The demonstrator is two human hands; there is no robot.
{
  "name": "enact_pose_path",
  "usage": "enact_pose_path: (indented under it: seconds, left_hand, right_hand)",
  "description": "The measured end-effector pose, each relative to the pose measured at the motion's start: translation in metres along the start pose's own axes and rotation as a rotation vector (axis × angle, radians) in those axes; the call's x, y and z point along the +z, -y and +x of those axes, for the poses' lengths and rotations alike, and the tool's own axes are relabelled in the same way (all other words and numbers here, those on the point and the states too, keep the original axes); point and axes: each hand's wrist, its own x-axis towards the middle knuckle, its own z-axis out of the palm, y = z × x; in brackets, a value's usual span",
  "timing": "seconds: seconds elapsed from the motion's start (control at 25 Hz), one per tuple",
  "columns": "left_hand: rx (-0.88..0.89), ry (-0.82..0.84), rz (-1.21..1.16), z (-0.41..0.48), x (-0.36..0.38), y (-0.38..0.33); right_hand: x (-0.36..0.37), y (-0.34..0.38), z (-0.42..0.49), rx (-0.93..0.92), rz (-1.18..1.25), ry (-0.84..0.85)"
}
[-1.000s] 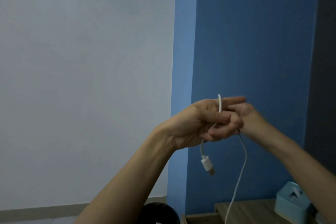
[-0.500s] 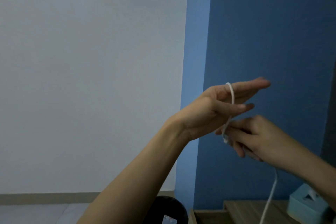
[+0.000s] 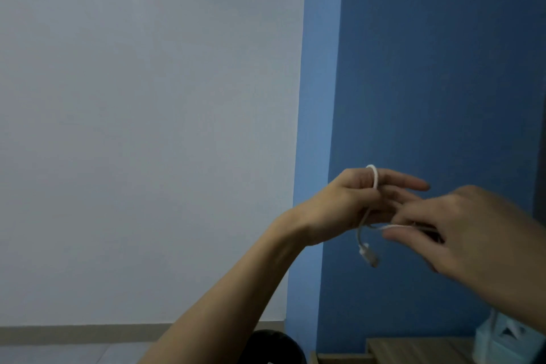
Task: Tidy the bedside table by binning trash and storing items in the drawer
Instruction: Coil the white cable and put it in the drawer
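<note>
Head: cable (image 3: 375, 177), seemingly round left hand (image 3: 339, 204)

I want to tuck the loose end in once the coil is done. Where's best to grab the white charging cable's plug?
On the white charging cable, pinch the stiff plug housing, not the thin cord. It hangs free below the left hand, metal tip down, so coming from underneath looks easiest; the right hand crowds its right side.
</note>
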Motion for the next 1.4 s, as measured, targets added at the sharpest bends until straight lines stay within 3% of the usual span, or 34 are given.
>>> enact_pose_path:
  seconds: [0.28,0.48,0.56,0.68,0.88,0.96,1.0,1.04,1.08,1.12,1.16,1.2,1.24,1.28,1.4]
  left_hand:
    - [0.073,0.29,-0.09,-0.005,0.012,-0.01]
    - [0.115,0.378,-0.112,-0.001,0.015,-0.01]
    - [0.111,0.423,-0.152,-0.001,0.016,-0.011]
    - [0.032,0.447,-0.203,-0.001,0.018,-0.012]
    - [0.05,0.372,-0.213,0.003,0.024,-0.014]
    - [0.125,0.299,-0.251,0.007,0.024,-0.018]
    - [0.185,0.298,-0.265,0.008,0.023,-0.022]
    - [0.233,0.287,-0.262,0.008,0.024,-0.027]
    - [0.257,0.248,-0.263,0.008,0.024,-0.029]
    - [0.257,0.199,-0.276,0.009,0.024,-0.031]
    - [0.251,0.155,-0.295,0.01,0.022,-0.03]
    - [0.249,0.108,-0.299,0.012,0.019,-0.028]
    - [0.25,0.058,-0.283,0.014,0.015,-0.026]
    - [0.246,0.011,-0.245,0.015,0.011,-0.024]
    - [0.202,-0.021,-0.097,0.016,0.002,-0.021]
  right_hand:
    - [-0.041,-0.014,0.009,-0.196,-0.1,-0.33]
    - [-0.042,-0.013,0.015,-0.147,0.131,-0.377]
    - [-0.038,-0.017,0.017,-0.109,0.361,-0.406]
    - [-0.02,-0.028,0.027,0.014,0.713,-0.39]
    - [-0.012,-0.011,0.034,0.203,0.948,-0.307]
    - [0.016,-0.019,0.034,0.487,0.631,-0.233]
    - [0.029,-0.009,0.042,0.75,0.432,-0.295]
    - [0.039,-0.006,0.045,0.898,0.27,-0.326]
    - [0.038,-0.009,0.042,0.818,0.458,-0.155]
    - [0.033,-0.014,0.02,0.568,0.616,0.07]
    - [0.022,-0.003,0.009,0.36,0.707,0.168]
    - [0.011,-0.009,0.005,0.282,0.773,0.097]
    - [0.005,-0.01,0.01,0.323,0.742,-0.016]
    - [0.005,-0.014,0.005,0.245,0.634,-0.036]
    - [0.008,-0.003,0.006,0.068,0.159,0.059]
